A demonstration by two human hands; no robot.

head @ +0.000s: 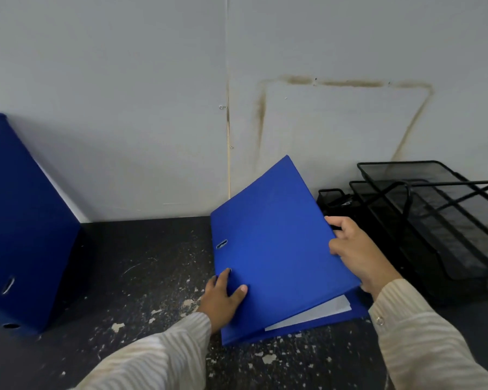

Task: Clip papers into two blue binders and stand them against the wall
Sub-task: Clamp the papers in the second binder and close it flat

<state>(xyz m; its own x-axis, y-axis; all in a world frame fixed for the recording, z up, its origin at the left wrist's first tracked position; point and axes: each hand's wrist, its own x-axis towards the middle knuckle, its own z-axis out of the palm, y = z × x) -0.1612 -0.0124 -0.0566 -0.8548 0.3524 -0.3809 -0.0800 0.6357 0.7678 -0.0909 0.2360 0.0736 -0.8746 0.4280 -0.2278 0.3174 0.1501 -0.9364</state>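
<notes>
A blue binder [276, 243] lies tilted on the dark tabletop [152, 271], its front cover nearly down, with white paper [321, 312] showing at its open lower edge. My left hand [223, 295] grips the spine side near the bottom, thumb on the cover. My right hand [355, 251] holds the cover's right edge, fingers curled over it. A second blue binder [23, 220] stands at the far left, leaning against the grey wall [124, 108], spine hole toward me.
Black wire-mesh letter trays [434, 220] stand stacked at the right against the wall, close behind my right hand. A small black mesh holder [331, 197] sits beside them. The tabletop is speckled with chipped patches between the two binders.
</notes>
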